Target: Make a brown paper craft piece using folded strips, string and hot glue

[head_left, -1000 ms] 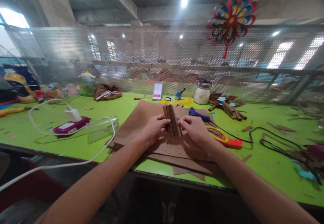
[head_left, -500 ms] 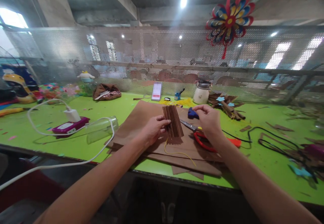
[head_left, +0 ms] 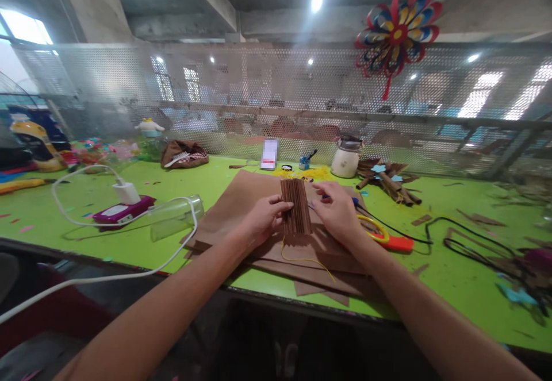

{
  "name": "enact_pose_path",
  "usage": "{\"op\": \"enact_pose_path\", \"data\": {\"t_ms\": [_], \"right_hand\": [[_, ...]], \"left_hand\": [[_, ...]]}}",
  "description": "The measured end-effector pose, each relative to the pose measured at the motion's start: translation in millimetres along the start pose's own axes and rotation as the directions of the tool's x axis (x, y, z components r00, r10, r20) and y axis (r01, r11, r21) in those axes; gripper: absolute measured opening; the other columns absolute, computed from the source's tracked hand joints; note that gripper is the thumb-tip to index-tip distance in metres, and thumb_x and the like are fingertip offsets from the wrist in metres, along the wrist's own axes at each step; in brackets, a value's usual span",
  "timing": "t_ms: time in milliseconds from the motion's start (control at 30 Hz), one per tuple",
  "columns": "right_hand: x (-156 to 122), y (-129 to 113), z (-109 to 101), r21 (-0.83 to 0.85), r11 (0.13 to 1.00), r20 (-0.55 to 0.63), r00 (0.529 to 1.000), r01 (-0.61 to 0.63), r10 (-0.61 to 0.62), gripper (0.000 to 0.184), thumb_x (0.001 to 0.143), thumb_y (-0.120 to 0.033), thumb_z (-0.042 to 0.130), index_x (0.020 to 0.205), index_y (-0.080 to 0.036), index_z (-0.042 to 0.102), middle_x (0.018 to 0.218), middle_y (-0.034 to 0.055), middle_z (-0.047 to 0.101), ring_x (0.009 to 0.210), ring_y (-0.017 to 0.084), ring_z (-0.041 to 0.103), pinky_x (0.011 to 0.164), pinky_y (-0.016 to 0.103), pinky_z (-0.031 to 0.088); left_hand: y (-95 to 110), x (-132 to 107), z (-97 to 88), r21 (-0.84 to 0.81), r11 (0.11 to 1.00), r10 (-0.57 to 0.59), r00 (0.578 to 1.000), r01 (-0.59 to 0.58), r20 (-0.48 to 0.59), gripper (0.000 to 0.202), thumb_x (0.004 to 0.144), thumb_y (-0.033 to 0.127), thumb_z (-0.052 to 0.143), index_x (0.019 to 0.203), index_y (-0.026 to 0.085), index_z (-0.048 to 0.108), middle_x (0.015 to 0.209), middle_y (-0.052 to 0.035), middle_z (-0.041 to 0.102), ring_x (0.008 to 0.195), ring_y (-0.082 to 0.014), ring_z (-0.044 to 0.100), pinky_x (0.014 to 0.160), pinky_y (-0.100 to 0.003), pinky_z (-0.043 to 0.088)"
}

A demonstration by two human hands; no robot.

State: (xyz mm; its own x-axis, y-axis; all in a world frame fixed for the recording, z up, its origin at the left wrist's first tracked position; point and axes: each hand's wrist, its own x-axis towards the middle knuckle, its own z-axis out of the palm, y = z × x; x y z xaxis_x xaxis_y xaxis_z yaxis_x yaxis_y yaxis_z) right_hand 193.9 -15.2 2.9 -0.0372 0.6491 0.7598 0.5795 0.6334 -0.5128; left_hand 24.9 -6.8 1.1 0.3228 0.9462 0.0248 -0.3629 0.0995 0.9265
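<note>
Two hands meet over a bright green table (head_left: pixel 207 188) that runs wide under a perforated metal screen (head_left: pixel 259 93). A concrete ceiling with round lamps is overhead, and a red, blue and yellow paper pinwheel (head_left: pixel 397 27) hangs at 1 o'clock. Flat brown paper sheets (head_left: pixel 241 197) cover the table's near middle. On them stands the pleated paper (head_left: pixel 296 206), a dark brown folded strip set upright, with a yellow string (head_left: pixel 302 259) trailing from under it toward 6 o'clock.

The left hand (head_left: pixel 263 217) pinches the pleats' left edge between thumb and fingertips. The right hand (head_left: pixel 336 211) lies against their right edge with its fingers loosely curved; whether it grips cannot be told.

From the pleats, scissors (head_left: pixel 382 236) with yellow and orange handles lie at 3 o'clock, just beside the right hand. A white jar (head_left: pixel 345 161) with a dark lid stands at 1 o'clock, its contents hidden. A small blue pot (head_left: pixel 304 164) at 12 o'clock holds a dark tool sticking out. A clear cup (head_left: pixel 175 218) lies on its side at 9 o'clock, and a white cable (head_left: pixel 129 274) crosses it. A brown bag (head_left: pixel 183 154) slumps at 10 o'clock.
</note>
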Motion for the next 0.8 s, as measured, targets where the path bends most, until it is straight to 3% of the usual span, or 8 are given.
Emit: {"op": "enact_pose_path", "data": {"t_ms": [100,167,333,433,633,800], "right_hand": [[2,3,-1,0.007,0.998,-0.035,0.997,-0.068,0.069,0.016,0.075,-0.016,0.049,0.081,-0.014,0.064,0.083,0.0080,0.062,0.075,0.018,0.057,0.064,0.029,0.046],[-2,-5,0,0.021,0.999,-0.006,0.999,-0.048,0.048,0.016,0.077,-0.016,0.048,0.079,-0.014,0.064,0.076,0.0058,0.062,0.068,0.016,0.056,0.063,0.028,0.045],[-19,-31,9,-0.034,0.988,0.261,0.956,0.149,-0.135,0.011,0.081,-0.021,0.052,0.077,-0.017,0.062,0.075,0.0039,0.059,0.071,0.016,0.052,0.065,0.027,0.041],[-26,-36,14,-0.171,0.960,0.338,0.928,0.223,-0.156,0.010,0.080,-0.025,0.056,0.074,-0.016,0.058,0.081,0.0063,0.057,0.081,0.019,0.051,0.070,0.029,0.040],[-29,-33,20,-0.344,0.905,0.377,0.919,0.250,-0.111,0.009,0.083,-0.021,0.051,0.078,-0.016,0.055,0.086,0.0079,0.057,0.083,0.019,0.049,0.072,0.029,0.038],[-30,-31,20,-0.420,0.857,0.390,0.912,0.299,-0.127,0.012,0.084,-0.015,0.044,0.076,-0.016,0.053,0.081,0.0066,0.057,0.076,0.018,0.049,0.066,0.028,0.035]], "left_hand": [[1,1,0.7,-0.027,0.999,0.020,1.000,-0.020,-0.008,0.019,0.065,0.008,0.065,0.084,0.009,0.062,0.080,-0.0076,0.064,0.069,-0.0123,0.059,0.065,-0.024,0.047],[0,2,0.0,-0.036,0.998,0.046,0.999,-0.046,-0.011,0.022,0.065,0.008,0.065,0.086,0.009,0.063,0.080,-0.0069,0.064,0.070,-0.0124,0.059,0.065,-0.024,0.047],[-3,3,-2.2,0.022,0.997,0.077,0.994,-0.076,-0.079,0.016,0.065,0.008,0.062,0.081,0.009,0.061,0.073,-0.0052,0.063,0.061,-0.0122,0.058,0.057,-0.024,0.046],[-5,3,-2.2,0.056,0.996,0.081,0.992,-0.076,-0.098,0.015,0.065,0.008,0.061,0.080,0.009,0.060,0.073,-0.0047,0.063,0.057,-0.0115,0.057,0.055,-0.024,0.046],[-11,5,-4.0,0.142,0.989,0.057,0.992,-0.041,-0.110,0.015,0.067,0.010,0.061,0.082,0.010,0.060,0.065,-0.0035,0.060,0.050,-0.0110,0.055,0.043,-0.021,0.041],[-12,6,-3.4,0.120,0.992,0.050,0.993,-0.037,-0.106,0.012,0.069,0.009,0.060,0.081,0.009,0.060,0.066,-0.0047,0.060,0.049,-0.0108,0.056,0.046,-0.023,0.045]]}}
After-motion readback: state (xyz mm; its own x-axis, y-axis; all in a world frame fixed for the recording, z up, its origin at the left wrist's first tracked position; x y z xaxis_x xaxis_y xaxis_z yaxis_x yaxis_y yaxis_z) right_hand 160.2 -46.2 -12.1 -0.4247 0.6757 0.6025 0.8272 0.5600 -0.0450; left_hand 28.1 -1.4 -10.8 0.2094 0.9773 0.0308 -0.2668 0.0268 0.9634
